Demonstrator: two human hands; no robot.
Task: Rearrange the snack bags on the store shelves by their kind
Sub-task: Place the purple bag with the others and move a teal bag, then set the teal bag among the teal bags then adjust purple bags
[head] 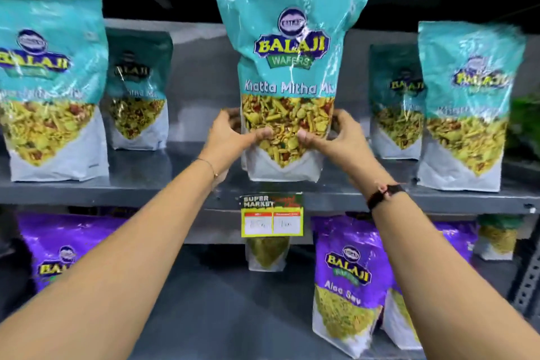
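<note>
Both hands grip the lower sides of a tall teal plastic snack bag (289, 67) printed "Khatta Mitha": the left hand (233, 137) clasps its left edge and the right hand (336, 137) its right edge, thumbs pressed on the clear window. The bag stands upright at the front middle of the grey metal upper shelf (175, 184), its base at the shelf surface. Four matching teal bags stand on the same shelf, two on each side. Below, purple "Aloo Sev" bags (347, 280) stand on the lower shelf, and a yellow price tag (271, 219) hangs from the shelf edge.
</note>
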